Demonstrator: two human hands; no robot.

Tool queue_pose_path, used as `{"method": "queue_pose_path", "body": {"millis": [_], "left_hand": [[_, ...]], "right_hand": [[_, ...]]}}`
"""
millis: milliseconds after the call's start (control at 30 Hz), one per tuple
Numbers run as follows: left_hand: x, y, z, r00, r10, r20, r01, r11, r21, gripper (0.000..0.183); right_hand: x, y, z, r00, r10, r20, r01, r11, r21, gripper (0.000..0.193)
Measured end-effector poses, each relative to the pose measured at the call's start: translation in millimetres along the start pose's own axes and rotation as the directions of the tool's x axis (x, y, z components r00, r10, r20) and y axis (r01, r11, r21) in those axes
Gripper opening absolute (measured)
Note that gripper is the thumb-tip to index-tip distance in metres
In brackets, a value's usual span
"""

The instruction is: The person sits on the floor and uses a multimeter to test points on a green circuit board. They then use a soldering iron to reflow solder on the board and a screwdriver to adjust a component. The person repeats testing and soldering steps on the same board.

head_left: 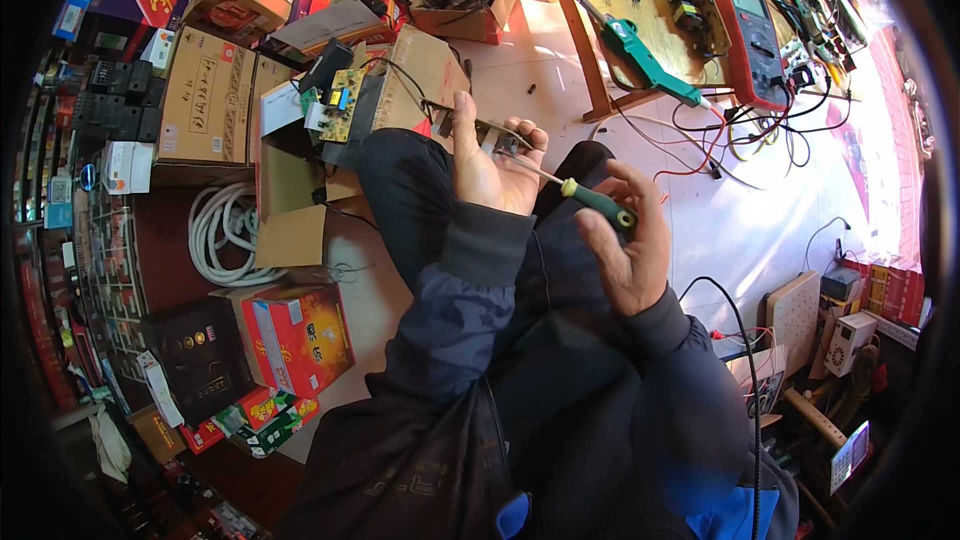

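Observation:
My left hand (490, 172) is raised over my lap, palm up with the thumb standing up. Its fingers curl around a small flat metal piece (507, 143) with a darker part on it; what exactly it is I cannot make out. In my right hand (637, 252) is a screwdriver with a green handle (600, 206), gripped between thumb and fingers. The screwdriver's thin shaft (538, 171) points up and left, its tip end at the metal piece in my left palm.
Left of my knee, a circuit board (343, 105) rests on an open cardboard box (290, 165). A wooden stool (650, 0) at the far right carries a green soldering tool (640, 55) and a red multimeter (748, 40). Coiled white hose (222, 235) and a red box (300, 340) lie left.

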State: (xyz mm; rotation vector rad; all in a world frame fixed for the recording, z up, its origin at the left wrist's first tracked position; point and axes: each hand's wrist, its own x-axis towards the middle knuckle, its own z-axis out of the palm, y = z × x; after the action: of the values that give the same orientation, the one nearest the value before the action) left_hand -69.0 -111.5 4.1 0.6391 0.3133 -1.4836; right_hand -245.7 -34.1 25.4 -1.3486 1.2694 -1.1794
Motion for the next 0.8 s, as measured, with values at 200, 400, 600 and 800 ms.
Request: {"method": "queue_pose_path", "body": {"millis": [200, 400, 600, 800], "left_hand": [[-1, -4, -1, 0.998, 0.055, -0.037, -0.054, 0.998, 0.024, 0.055], [-2, -5, -1, 0.998, 0.048, -0.04, -0.046, 0.998, 0.052, 0.051], [0, -5, -2, 0.993, 0.112, -0.045, -0.109, 0.992, 0.061, 0.051], [-5, -9, -5, 0.993, 0.113, -0.047, -0.108, 0.99, 0.088, 0.048]], "right_hand": [[1, -2, 4, 0.958, -0.286, 0.028, 0.287, 0.947, -0.143, 0.038], [3, -5, -5, 0.965, 0.218, 0.145, -0.23, 0.971, 0.072, 0.045], [4, -5, -2, 0.996, -0.072, 0.058, 0.073, 0.997, -0.008, 0.036], [7, -11, 0, 0.983, -0.181, 0.034, 0.181, 0.984, 0.006, 0.033]]}}
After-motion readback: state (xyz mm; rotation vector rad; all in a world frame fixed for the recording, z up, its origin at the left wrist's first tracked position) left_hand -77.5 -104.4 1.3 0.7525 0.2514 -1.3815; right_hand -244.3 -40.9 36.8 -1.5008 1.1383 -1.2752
